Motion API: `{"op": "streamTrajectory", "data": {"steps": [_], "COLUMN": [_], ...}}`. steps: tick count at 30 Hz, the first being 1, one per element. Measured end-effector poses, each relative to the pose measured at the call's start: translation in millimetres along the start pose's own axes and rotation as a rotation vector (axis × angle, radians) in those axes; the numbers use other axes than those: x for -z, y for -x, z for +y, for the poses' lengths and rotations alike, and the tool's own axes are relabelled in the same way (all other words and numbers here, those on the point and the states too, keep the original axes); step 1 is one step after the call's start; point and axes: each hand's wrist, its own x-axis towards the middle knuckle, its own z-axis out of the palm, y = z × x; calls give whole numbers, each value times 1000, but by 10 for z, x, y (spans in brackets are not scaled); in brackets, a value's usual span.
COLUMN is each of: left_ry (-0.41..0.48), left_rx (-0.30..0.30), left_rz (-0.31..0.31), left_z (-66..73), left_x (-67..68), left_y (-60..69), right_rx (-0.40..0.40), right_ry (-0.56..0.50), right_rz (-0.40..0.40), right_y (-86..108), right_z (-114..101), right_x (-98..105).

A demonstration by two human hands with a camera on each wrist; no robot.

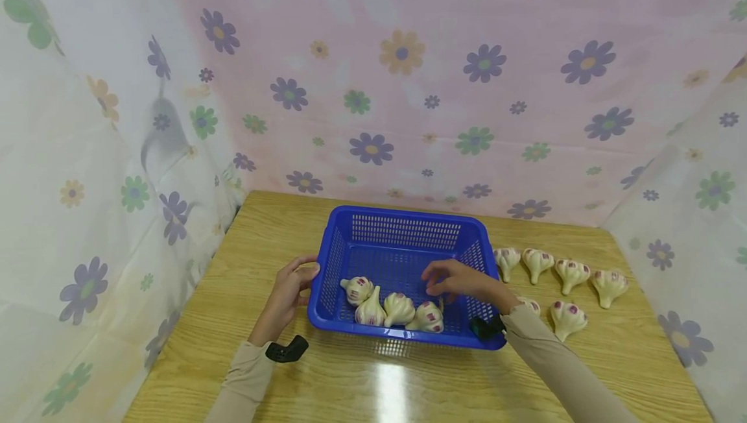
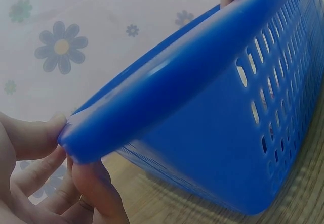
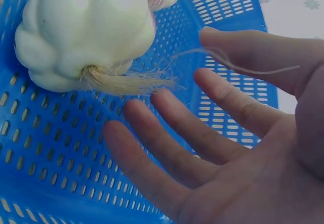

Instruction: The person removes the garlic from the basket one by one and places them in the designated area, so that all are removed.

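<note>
Beige sleeves point(image 1: 563, 361) reached over a wooden table point(image 1: 274, 228). The left hand point(image 1: 287, 288) pinched the left rim of a blue basket point(image 1: 408, 213), thumb above, fingers below. The right hand point(image 1: 458, 278) was inside it, fingers spread and slightly bent near one bulb's stringy roots point(image 3: 126, 82). Four garlic bulbs point(image 1: 399, 309) lay along the basket's near side; six more bulbs point(image 1: 568, 319) lay on the table, right.

Left fingers point(image 2: 98, 188) pinching; right fingers point(image 3: 167, 143) spread, nearly straight.
</note>
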Motion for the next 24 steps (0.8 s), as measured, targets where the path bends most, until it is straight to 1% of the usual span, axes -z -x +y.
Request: {"op": "streamTrajectory", "data": {"steps": [2, 5, 7, 9, 11, 13, 16, 17, 20, 24], "left_ry": [4, 9, 14, 17, 18, 12, 12, 10, 15, 9], "left_rx": [0, -3, -4, -3, 5, 11, 18, 18, 10, -3], "left_rz": [3, 2, -4, -15, -30, -45, -51, -48, -33, -12], "left_z": [-2, -5, -5, 1, 34, 94, 115, 114, 41, 17], "left_x": [-1, 1, 6, 11, 6, -11, -9, -7, 17, 13], "left_y": [-1, -3, -7, -6, 13, 60, 70, 66, 12, 5], "right_rx": [-25, -66, -91, -114, -134, -154, -185, -195, -214, -208], "right_ry": [10, 37, 61, 84, 102, 121, 144, 153, 171, 178], "right_rz": [-26, -95, -140, -168, -174, -174, -193, -200, -222, -229], "right_y": [-32, -78, -106, -126, -135, -139, -140, -141, -140, -136], "right_z": [-3, -2, -6, -18, -29, -39, -54, -59, -73, -83], "right_x": [-9, -37, -58, -77, -90, -98, -107, -110, -119, -125]}}
